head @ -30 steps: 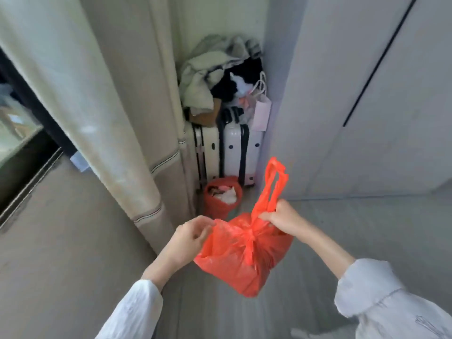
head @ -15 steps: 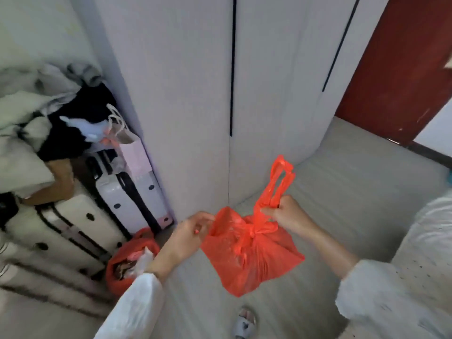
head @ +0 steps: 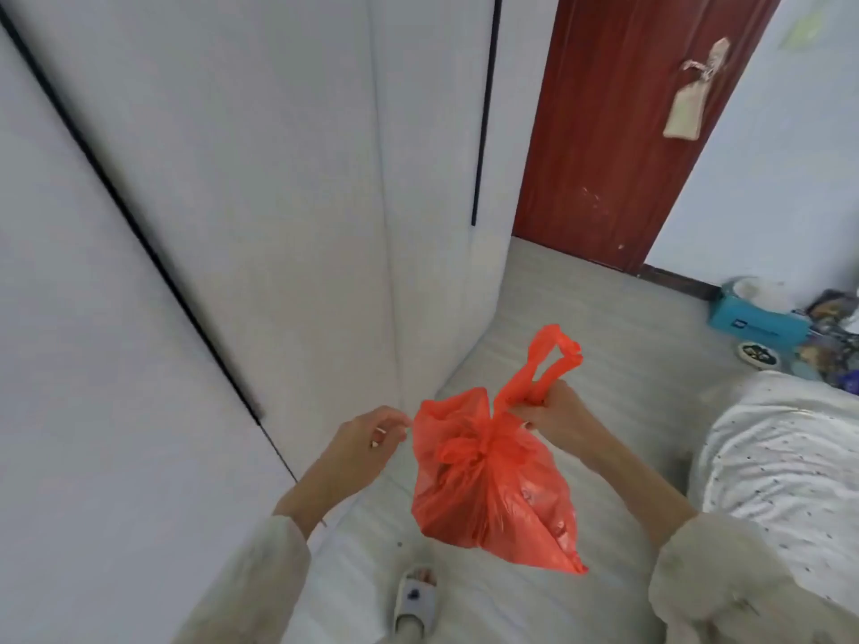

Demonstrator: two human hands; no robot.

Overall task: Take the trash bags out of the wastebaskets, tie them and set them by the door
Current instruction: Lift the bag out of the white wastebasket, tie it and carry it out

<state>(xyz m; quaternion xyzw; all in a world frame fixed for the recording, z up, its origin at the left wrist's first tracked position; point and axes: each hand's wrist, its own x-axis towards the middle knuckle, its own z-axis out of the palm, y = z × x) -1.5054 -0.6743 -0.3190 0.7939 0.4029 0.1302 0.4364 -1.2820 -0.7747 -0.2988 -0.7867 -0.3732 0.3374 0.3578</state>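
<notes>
A full red trash bag [head: 492, 485] hangs in the air in front of me, knotted at its neck, with its two handle loops sticking up. My right hand [head: 551, 413] grips the handles just above the knot. My left hand [head: 367, 439] is beside the bag's upper left edge, fingers curled; whether it pinches the plastic I cannot tell. A dark red door [head: 618, 132] stands closed at the far right, past the wardrobe. No wastebasket is in view.
White wardrobe doors [head: 232, 202] fill the left side. A bed with spotted white bedding [head: 781, 471] is at the right. A blue box [head: 753, 320] and clutter lie on the floor by the far wall. My slippered foot [head: 416, 601] is below the bag.
My view has swung right, away from the suitcases and the red wastebasket, toward the red door. The bag stays in my right hand; my left hand has eased off its edge.
</notes>
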